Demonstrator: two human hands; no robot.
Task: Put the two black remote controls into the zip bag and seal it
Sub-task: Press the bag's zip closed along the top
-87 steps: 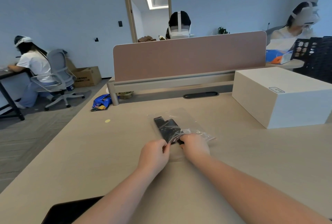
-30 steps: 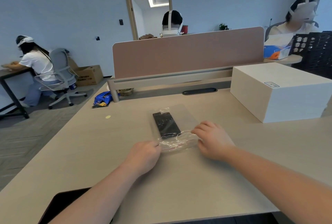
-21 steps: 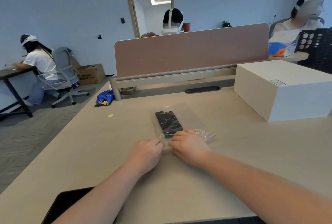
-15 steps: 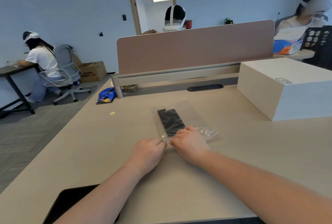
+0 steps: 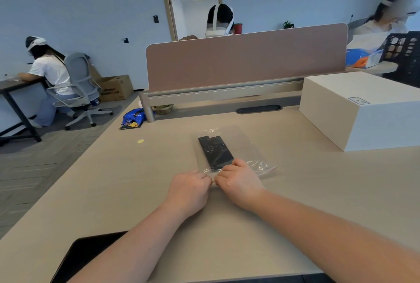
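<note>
both hands, left hand point(image 5: 190, 188) and right hand point(image 5: 238, 180), pinch the zip bag point(image 5: 244, 146) mouth; two black remote controls point(image 5: 215, 151) lie inside; white box point(image 5: 361, 110) well right, desk divider point(image 5: 245, 60) behind.

Beige desk point(image 5: 318, 191) — zip bag point(image 5: 243, 146), white box point(image 5: 363, 110), dark tablet point(image 5: 91, 253)

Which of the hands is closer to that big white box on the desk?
Right. The right hand lies on the box's side, though well short of it; the left hand is beside it, farther away.
</note>
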